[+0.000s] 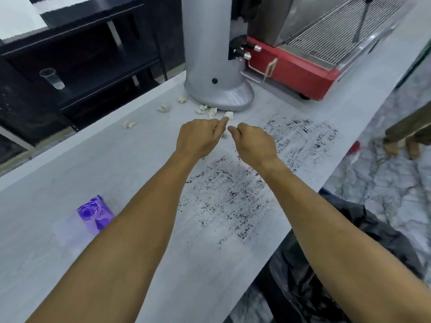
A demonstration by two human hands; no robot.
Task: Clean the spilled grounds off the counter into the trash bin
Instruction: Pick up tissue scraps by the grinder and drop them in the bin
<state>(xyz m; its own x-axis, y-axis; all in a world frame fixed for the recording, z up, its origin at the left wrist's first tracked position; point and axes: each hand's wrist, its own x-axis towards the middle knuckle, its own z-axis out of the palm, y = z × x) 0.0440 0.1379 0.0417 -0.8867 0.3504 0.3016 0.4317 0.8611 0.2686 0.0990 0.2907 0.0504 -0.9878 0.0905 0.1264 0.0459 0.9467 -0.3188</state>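
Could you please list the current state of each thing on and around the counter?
Coffee grounds: smeared across the counter, not yet cleaned.
Popcorn pieces: scattered near the silver machine.
Left hand: curled, fingertips near one popcorn piece.
Right hand: loosely curled, holding nothing visible.
Trash bag: open below the counter edge.
Purple tissue pack: lying untouched.

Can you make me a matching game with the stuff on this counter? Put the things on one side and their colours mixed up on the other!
Things:
1. tissue pack
2. spilled grounds
3. machine with the wire rack
4. popcorn pieces

Colours:
A. red
B. white
C. purple
D. black

Pairs: 1-C, 2-D, 3-A, 4-B
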